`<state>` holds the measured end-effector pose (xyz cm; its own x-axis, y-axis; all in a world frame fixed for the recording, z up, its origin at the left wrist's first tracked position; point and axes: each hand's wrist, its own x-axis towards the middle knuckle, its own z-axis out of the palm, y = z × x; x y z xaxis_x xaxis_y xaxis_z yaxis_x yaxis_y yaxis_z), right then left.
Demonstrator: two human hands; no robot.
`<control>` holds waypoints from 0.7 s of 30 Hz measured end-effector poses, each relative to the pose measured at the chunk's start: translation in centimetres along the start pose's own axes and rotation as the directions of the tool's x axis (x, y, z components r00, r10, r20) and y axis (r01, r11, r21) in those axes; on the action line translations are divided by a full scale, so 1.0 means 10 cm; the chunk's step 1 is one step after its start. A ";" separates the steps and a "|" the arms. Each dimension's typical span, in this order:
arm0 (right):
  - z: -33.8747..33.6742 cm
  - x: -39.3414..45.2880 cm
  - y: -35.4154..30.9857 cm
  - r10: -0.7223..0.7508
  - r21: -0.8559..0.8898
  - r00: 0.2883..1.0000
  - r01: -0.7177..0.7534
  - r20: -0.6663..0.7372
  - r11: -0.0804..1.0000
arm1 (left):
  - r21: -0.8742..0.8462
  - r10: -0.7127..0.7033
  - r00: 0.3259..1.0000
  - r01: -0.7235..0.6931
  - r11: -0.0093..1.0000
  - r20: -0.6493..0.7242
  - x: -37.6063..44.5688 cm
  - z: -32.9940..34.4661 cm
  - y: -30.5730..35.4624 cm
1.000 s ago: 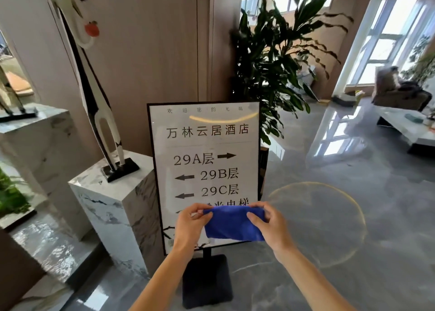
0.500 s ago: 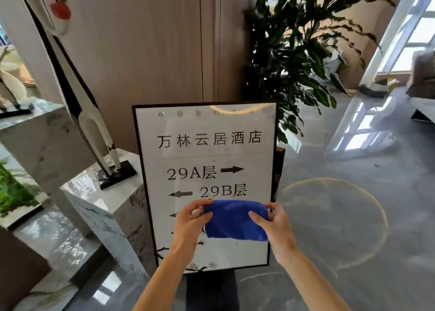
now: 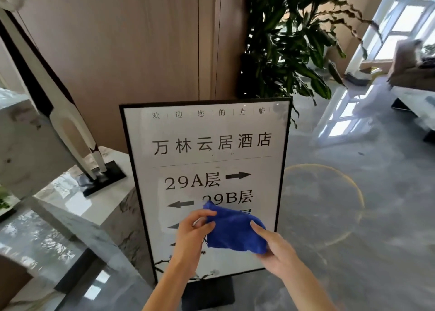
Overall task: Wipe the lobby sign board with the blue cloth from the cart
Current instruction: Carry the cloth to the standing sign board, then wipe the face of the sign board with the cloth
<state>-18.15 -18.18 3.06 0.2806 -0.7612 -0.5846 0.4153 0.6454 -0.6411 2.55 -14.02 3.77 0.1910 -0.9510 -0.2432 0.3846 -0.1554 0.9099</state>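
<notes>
The sign (image 3: 207, 160) stands upright on the floor (image 3: 353, 216), beside a marble plinth (image 3: 94, 207). In front of its lower half (contact unclear) hangs the cloth (image 3: 235, 233), left hand (image 3: 191, 237) pinching its upper left edge, right hand (image 3: 275, 249) gripping its lower right corner.

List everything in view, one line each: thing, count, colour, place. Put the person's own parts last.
sign board: one, white face in a black frame, centre, on a black base on the floor
blue cloth: one, blue, in front of the lower part of the sign, held by both hands
sculpture: one, white and black, left, standing on a marble plinth
marble plinth: one, white with grey veins, left of the sign
potted plant: one, dark green, behind the sign to the right
wood wall: one, tan, behind the sign
floor: one, glossy grey, right
left hand: one, bare, grip on the cloth's left edge
right hand: one, bare, grip on the cloth's right side
</notes>
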 end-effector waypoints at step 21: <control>0.28 -0.03 0.31 0.081 0.047 0.958 -0.098 0.276 0.994 | 0.033 -0.079 0.988 0.075 0.997 0.134 0.17 -0.34 0.03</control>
<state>-14.57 -16.13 2.65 0.5414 -0.6940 -0.4746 0.4260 0.7131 -0.5568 6.03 -14.77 2.46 0.0371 -0.9629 -0.2673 0.3680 -0.2355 0.8995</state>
